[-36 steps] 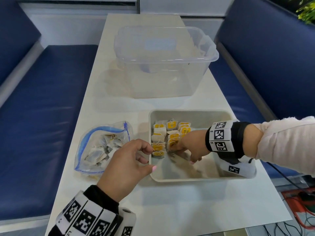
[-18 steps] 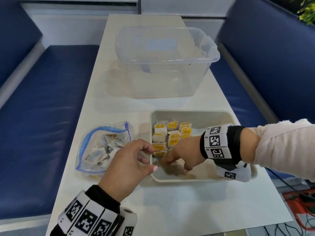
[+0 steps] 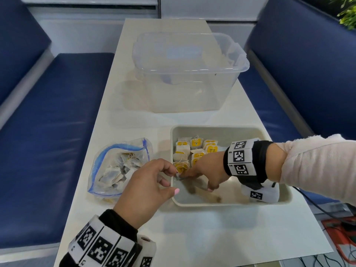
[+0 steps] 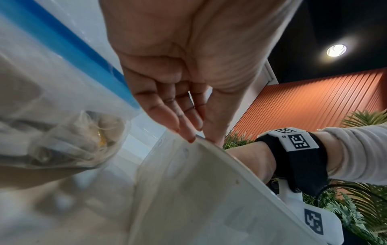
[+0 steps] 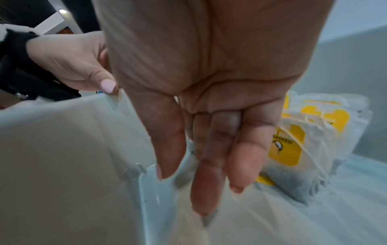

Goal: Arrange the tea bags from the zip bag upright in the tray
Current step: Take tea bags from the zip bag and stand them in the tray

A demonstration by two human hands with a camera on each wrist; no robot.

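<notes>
Blue padded benches are flanking the long white table (image 3: 192,237) that is running up the middle of the head view. At lower right of centre, the shallow grey plastic tray (image 3: 231,202) is holding two short rows of white paper tea bags with yellow tags (image 3: 196,151), standing upright against its far left corner. Just left of it, the clear zip bag with the blue seal (image 3: 119,166) is lying open with many more tea bags inside.

The right hand (image 3: 208,170) is reaching down inside the tray with straight, released fingers, touching the floor near the left wall and grasping nothing. The left hand (image 3: 142,187) is curling its fingers over the tray's left rim; whether it is pinching anything, I cannot tell.

Judging by this, one bag is just being seated. The next move is calling for fetching another from the zip bag.
</notes>
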